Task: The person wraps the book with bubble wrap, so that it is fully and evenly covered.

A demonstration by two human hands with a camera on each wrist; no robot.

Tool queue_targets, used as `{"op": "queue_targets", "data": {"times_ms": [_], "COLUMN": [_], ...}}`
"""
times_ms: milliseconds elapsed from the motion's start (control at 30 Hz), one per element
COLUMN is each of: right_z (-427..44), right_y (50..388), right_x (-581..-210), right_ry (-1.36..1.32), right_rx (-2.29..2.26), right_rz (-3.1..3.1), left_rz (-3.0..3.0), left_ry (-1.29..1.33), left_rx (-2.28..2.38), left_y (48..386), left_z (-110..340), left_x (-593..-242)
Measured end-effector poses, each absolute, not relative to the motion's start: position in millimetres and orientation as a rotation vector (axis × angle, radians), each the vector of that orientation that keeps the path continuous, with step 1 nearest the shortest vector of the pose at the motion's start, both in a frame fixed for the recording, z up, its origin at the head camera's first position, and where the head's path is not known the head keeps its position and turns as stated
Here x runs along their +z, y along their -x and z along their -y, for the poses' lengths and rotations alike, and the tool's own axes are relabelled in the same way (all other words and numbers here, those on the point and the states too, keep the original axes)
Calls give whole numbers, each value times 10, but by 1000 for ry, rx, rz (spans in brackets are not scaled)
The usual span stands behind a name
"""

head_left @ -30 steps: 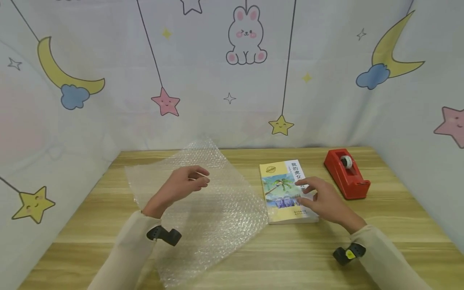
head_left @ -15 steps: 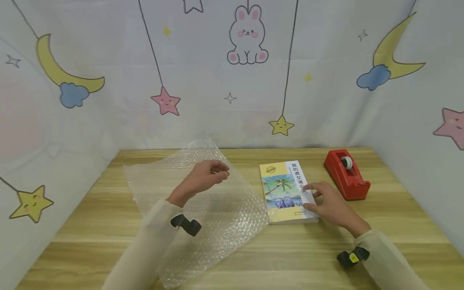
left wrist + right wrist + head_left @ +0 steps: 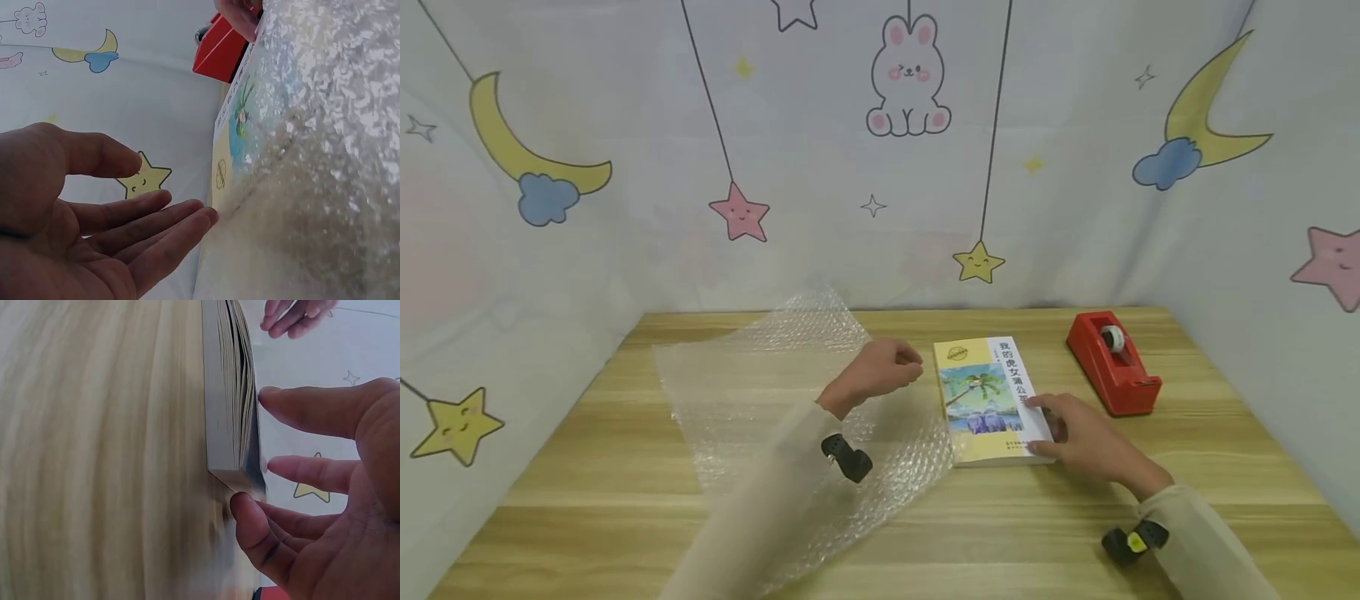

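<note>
A paperback book [image 3: 981, 404] with a palm-tree picture on its yellow and white cover lies flat on the table. My right hand [image 3: 1093, 442] is at its right edge, thumb and index fingertips at the cover. In the right wrist view, other fingers bend beside the book's [image 3: 222, 394] edge; whether they press it is unclear. My left hand [image 3: 876, 375] hovers left of the book above a clear bubble wrap sheet [image 3: 737, 400], holding nothing. In the left wrist view, its fingers [image 3: 162, 231] are extended, the thumb apart from them.
A red tape dispenser [image 3: 1116, 362] with a roll of tape stands right of the book, beyond my right hand. The wooden table [image 3: 1000, 533] ends at a white printed curtain [image 3: 820, 150] at the back, with more curtain at both sides.
My left hand has moved right across the bubble wrap toward the book. My right hand has shifted slightly right and down, to the book's right edge. Book and dispenser stay put.
</note>
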State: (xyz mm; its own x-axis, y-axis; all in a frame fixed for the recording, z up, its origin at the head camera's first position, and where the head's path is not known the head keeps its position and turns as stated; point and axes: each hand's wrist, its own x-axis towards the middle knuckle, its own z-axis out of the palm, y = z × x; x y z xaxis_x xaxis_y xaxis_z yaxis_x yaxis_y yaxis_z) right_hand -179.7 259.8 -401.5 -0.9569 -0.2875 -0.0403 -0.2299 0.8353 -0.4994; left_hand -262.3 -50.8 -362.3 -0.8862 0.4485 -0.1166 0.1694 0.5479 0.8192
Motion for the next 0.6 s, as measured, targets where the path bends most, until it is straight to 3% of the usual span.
{"op": "queue_targets", "data": {"times_ms": [600], "right_z": [-2594], "right_y": [1794], "right_x": [-4006], "right_ry": [460], "right_rx": [-771], "right_rz": [-2891], "left_rz": [-2621], "left_ry": [-508], "left_rx": [1011], "left_y": [2672], "left_z": [-85], "left_x": [-3764]}}
